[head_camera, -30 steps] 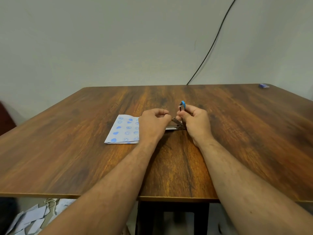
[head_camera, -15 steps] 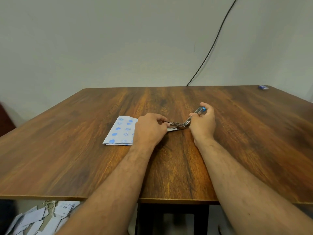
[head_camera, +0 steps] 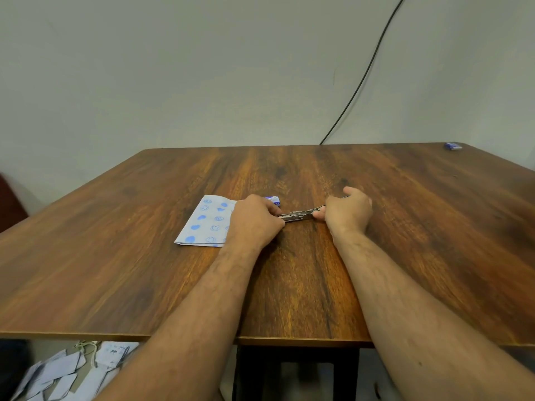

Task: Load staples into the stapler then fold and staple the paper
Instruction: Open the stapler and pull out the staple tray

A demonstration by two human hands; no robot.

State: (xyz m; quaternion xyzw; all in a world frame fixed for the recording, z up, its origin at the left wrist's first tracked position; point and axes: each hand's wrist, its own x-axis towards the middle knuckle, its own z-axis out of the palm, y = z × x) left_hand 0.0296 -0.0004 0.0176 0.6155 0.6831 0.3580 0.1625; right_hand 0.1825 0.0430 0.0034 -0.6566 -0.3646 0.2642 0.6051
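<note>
Between both hands, the stapler (head_camera: 298, 215)

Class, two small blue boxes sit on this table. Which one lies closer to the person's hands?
The small blue box just behind the left hand, beside the patterned paper. The other blue box sits alone at the table's far right corner.

A metal stapler (head_camera: 299, 215) lies swung open and flat at mid-frame. Left of it, a folded pale paper (head_camera: 206, 224) printed with blue smileys lies flat, a small blue-and-white box (head_camera: 274, 200) at its upper right corner.
</note>
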